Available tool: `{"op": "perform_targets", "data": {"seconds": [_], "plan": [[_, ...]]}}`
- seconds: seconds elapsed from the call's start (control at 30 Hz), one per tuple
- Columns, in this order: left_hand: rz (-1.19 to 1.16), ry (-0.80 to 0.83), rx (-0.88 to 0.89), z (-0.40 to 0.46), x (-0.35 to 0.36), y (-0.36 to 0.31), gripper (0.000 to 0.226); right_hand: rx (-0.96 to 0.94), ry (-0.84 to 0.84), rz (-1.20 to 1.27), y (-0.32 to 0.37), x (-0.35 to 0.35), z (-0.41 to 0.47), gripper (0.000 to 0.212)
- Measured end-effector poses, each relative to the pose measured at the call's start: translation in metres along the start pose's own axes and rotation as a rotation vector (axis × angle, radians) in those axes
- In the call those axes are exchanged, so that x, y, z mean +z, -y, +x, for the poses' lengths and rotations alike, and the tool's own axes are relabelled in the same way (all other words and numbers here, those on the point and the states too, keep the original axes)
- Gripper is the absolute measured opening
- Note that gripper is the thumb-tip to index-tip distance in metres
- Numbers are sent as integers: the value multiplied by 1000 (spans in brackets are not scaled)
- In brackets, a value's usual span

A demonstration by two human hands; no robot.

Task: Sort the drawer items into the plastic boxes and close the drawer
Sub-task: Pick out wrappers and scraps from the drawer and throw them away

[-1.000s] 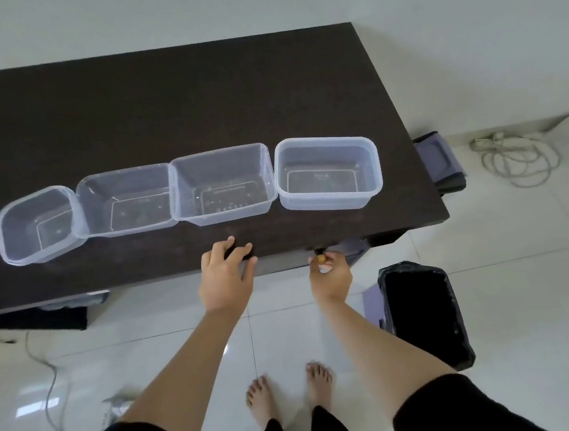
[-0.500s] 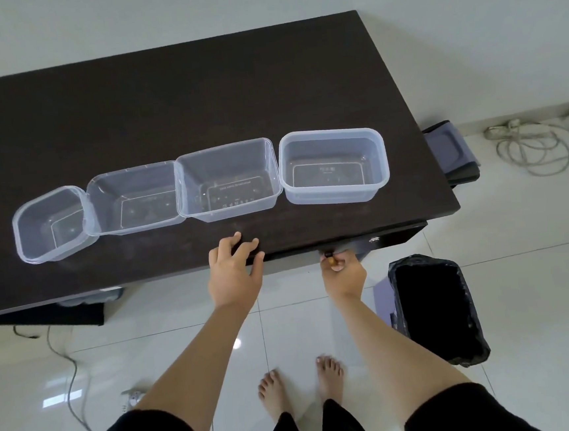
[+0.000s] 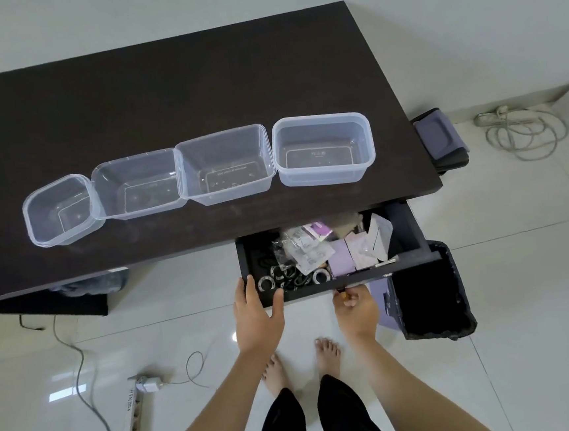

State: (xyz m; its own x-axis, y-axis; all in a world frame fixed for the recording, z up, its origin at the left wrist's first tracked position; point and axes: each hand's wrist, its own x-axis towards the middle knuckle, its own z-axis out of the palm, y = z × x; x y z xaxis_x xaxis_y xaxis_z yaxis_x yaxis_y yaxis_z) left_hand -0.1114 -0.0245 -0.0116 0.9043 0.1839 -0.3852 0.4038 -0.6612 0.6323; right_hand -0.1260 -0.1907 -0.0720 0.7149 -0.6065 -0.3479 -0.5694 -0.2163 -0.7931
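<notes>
A power strip (image 3: 134, 405) lies on the white floor (image 3: 524, 297) at the far left, a grey cable trailing from it. Above it on the dark bench (image 3: 163, 98), four clear plastic boxes stand in a row near the front edge: the small box (image 3: 59, 211) leftmost, the second box (image 3: 137, 183) touching it, the third box (image 3: 225, 165) touching that, and the fourth box (image 3: 323, 148) just beside, a narrow gap between. All four hold nothing.

Under the bench's right end the drawer (image 3: 409, 238) stands pulled out. Inside it are metal rings (image 3: 288, 278) and black bands at the front left, clear packets (image 3: 305, 251) in the middle, and lilac and white cards (image 3: 349, 259) to the right.

The left hand (image 3: 255, 315) rests on the drawer's front left corner, its fingers straight and spread, the thumb over the front panel. The right hand (image 3: 356, 308) is below the drawer front, its fingers curled and pinched tight on the small knob (image 3: 340, 292).

Bare feet stand on the floor below. A black bin (image 3: 432, 305) sits just right of the drawer, and a coiled white cord (image 3: 523, 129) lies well beyond it by the wall.
</notes>
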Motion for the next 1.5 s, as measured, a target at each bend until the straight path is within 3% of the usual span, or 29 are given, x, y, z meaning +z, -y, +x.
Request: {"op": "perform_targets", "data": {"seconds": [0.6, 1.03, 1.17, 1.27, 1.37, 1.5], "plan": [[55, 70, -67, -71, 2, 36, 75, 314, -44, 120, -21, -38, -58, 15], [73, 108, -101, -87, 8, 45, 77, 421, -21, 199, -11, -59, -80, 19], [138, 66, -29, -86, 13, 38, 76, 369, -8, 172, -7, -67, -87, 24], [143, 53, 57, -76, 18, 25, 72, 300, -135, 147, 0, -77, -86, 25], [99, 104, 116, -59, 21, 9, 69, 116, -231, 30, 3, -81, -73, 26], [102, 146, 183, -35, 27, -8, 73, -93, -193, -7, 24, -74, -53, 25]]}}
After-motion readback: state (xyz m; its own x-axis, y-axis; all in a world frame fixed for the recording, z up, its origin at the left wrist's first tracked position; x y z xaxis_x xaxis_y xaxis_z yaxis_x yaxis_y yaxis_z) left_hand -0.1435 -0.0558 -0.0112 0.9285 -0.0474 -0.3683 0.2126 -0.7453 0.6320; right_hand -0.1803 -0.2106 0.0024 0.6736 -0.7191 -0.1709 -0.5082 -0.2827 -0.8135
